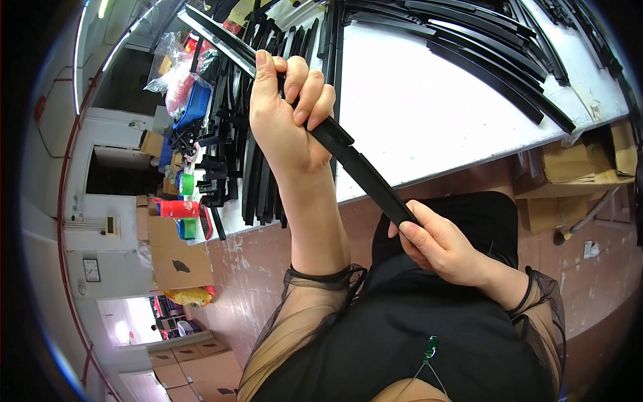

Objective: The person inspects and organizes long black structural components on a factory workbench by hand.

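Observation:
A long black plastic strip [368, 175] runs slantwise in front of me, from the upper left down to the middle right. My left hand [291, 110] is wrapped round it partway up, thumb pointing upward. Around the strip's lower end close the fingers of my right hand [439, 244], near my lap. Beyond my left hand the strip's upper part [224, 41] shows a shiny pale face. It is held raised over the near edge of the white table [402, 100].
Several black strips [482, 70] lie at the table's far right, and more black parts [251, 174] crowd its left side. A blue basket [194, 104], a red cylindrical item [177, 208] and green tape [186, 183] sit at the left. Cardboard boxes [569, 164] stand under the right side.

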A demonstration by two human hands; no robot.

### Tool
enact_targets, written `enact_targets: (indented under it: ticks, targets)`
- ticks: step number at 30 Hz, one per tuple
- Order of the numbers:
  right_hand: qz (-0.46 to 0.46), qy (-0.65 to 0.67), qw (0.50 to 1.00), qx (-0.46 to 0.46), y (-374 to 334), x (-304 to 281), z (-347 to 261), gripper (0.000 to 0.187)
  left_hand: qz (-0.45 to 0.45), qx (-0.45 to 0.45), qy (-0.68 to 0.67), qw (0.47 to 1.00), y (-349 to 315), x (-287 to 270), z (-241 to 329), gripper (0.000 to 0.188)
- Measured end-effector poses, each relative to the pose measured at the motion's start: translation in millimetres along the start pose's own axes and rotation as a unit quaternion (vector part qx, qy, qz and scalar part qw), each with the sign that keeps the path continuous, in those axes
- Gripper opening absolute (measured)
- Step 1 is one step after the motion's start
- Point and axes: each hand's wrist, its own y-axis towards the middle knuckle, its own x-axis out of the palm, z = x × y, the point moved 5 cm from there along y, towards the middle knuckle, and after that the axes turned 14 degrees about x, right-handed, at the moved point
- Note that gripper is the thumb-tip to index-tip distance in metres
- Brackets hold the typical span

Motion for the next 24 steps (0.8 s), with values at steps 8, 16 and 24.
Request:
enact_targets:
  ticks: [8, 16, 24]
  targets:
    - [-0.145, 0.159, 0.976, 0.030, 5, 4, 14, 0.020, -0.010, -0.010, 0.004, 1.000, -5, 1, -2, 0.029]
    - [-0.043, 0.067, 0.997, -0.014, 2, -6, 4, 0.021, 0.054, -0.027, -0.078, 0.995, -6, -9, 5, 0.025]
    - [0.084, 0.107, 0.986, -0.091, -4, -45, -6, 0.021, 0.017, 0.221, 0.223, 0.949, -24, -51, 95, 0.034]
